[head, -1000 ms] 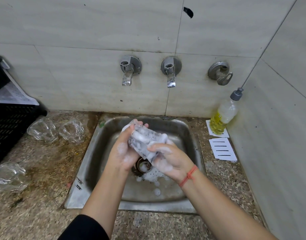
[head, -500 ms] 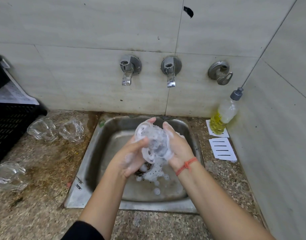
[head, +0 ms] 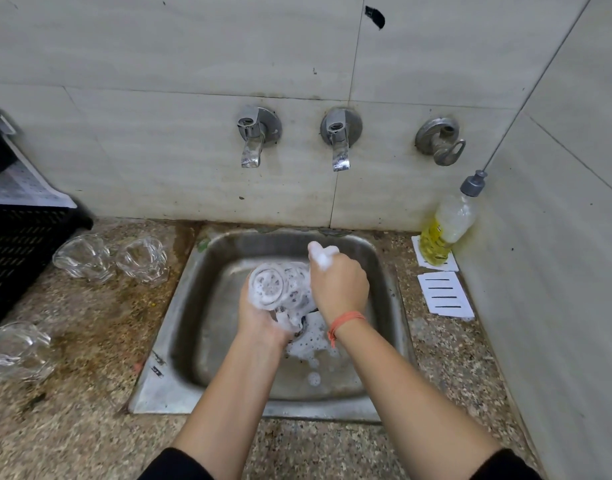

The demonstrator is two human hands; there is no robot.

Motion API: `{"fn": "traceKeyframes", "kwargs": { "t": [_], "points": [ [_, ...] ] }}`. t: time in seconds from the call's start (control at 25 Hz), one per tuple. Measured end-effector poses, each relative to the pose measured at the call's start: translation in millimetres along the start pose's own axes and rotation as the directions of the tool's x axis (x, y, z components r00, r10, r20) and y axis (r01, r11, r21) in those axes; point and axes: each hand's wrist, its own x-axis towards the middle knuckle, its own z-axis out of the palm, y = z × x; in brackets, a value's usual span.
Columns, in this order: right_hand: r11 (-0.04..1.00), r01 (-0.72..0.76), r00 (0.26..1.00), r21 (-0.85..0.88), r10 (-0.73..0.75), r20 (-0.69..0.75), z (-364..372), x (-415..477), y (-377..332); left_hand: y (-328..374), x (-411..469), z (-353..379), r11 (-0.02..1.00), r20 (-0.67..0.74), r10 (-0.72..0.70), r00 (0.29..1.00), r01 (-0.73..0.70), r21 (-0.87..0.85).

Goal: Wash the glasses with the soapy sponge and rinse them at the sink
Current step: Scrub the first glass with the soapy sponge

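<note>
Head view: soapy glass point(head: 280, 285) held over sink point(head: 204, 327) centre, clear of all rims. From below, left hand point(head: 259, 318) grip curls round it; right hand point(head: 340, 289) grip clasps its far end. Glass turned sideways since earlier.

We see the sink point(head: 173, 344) set in the counter point(head: 90, 427), with two taps point(head: 252, 142) on the wall behind it. Over the sink, a held glass point(head: 275, 285) sits between the left hand point(head: 259, 320) and the right hand point(head: 340, 289). A pair of glasses point(head: 84, 258) lies far left of the sink, a third glass point(head: 17, 351) near left, and a crate point(head: 17, 247) further left. A bottle point(head: 446, 230) stands far right, with papers point(head: 444, 296) just nearer.
</note>
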Motion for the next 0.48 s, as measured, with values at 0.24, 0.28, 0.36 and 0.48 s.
{"fn": "traceKeyframes", "kwargs": {
  "t": [0.24, 0.28, 0.36, 0.48],
  "points": [
    [0.978, -0.005, 0.984, 0.207, 0.042, -0.174, 10, 3, 10, -2, -7, 7, 0.999, 0.037, -0.031, 0.999, 0.03, 0.023],
    [0.827, -0.105, 0.971, 0.553, 0.206, -0.124, 8, 3, 10, -2, -12, 7, 0.999, 0.03, -0.026, 0.999, 0.025, 0.041],
    [0.246, -0.259, 0.94, 0.934, 0.285, 0.186, -1, -7, 6, 1, -16, 6, 0.997, -0.039, 0.026, 0.999, -0.023, 0.069],
    [0.016, -0.363, 0.931, 0.931, -0.013, 0.364, -12, -20, 2, 11, -19, 9, 0.999, -0.057, -0.018, 0.998, 0.016, -0.041]
  ]
}}
